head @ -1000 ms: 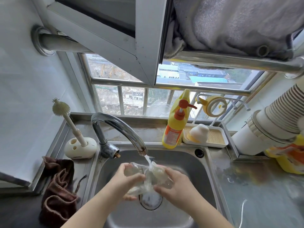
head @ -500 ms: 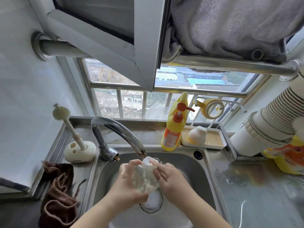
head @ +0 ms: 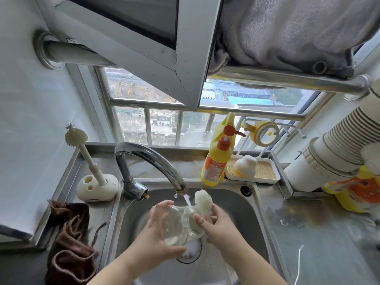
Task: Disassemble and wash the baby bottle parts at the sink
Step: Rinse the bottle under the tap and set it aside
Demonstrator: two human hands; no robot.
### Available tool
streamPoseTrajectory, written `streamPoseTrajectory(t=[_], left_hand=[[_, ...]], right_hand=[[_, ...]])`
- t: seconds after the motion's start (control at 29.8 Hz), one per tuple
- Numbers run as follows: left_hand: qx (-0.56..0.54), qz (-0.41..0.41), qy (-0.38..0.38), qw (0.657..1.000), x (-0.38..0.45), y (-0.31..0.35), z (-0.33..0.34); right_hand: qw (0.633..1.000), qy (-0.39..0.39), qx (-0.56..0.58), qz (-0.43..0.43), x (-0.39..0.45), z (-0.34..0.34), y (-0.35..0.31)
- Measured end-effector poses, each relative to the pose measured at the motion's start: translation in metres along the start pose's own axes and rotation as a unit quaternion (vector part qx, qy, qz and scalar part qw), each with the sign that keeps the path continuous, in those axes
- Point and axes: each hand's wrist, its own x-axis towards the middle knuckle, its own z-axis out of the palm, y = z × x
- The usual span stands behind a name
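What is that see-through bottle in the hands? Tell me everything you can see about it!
The clear bottle looks like see-through plastic, wide and rounded, with no cap or teat on it. It lies tilted on its side over the sink, above the drain. The left hand curls round its lower end, and the right hand is at its upper end, holding a whitish sponge-like scrubber. Water from the tap runs down onto it. A little water shows inside. Its outline is blurred.
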Motion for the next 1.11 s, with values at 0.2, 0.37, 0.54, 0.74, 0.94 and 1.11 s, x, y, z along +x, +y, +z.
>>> streamPoseTrajectory(t=[0.2, 0.37, 0.54, 0.74, 0.94, 1.11], left_hand=[[0.033, -0.116, -0.095, 0.988, 0.006, 0.016, -0.021], [0.134, -0.128, -0.141, 0.972, 0.017, 0.033, -0.029], [0.175, -0.124, -0.131, 0.968, 0.021, 0.031, -0.032], [0.171, -0.118, -0.112, 0.972, 0.025, 0.033, -0.024], [0.143, -0.12, -0.103, 0.977, 0.025, 0.028, -0.017], [0.073, -0.13, -0.084, 0.985, 0.025, 0.025, -0.014]], right_hand=[[0.998, 0.012, -0.033, -0.047, -0.009, 0.014, 0.005], [0.996, 0.006, -0.03, -0.082, -0.018, 0.028, -0.001], [0.989, 0.02, -0.11, -0.1, -0.025, 0.021, -0.012], [0.916, 0.04, -0.343, -0.206, -0.03, 0.007, -0.016], [0.89, 0.083, -0.383, -0.231, -0.035, -0.004, -0.008], [0.897, 0.071, -0.37, -0.232, -0.034, -0.001, -0.016]])
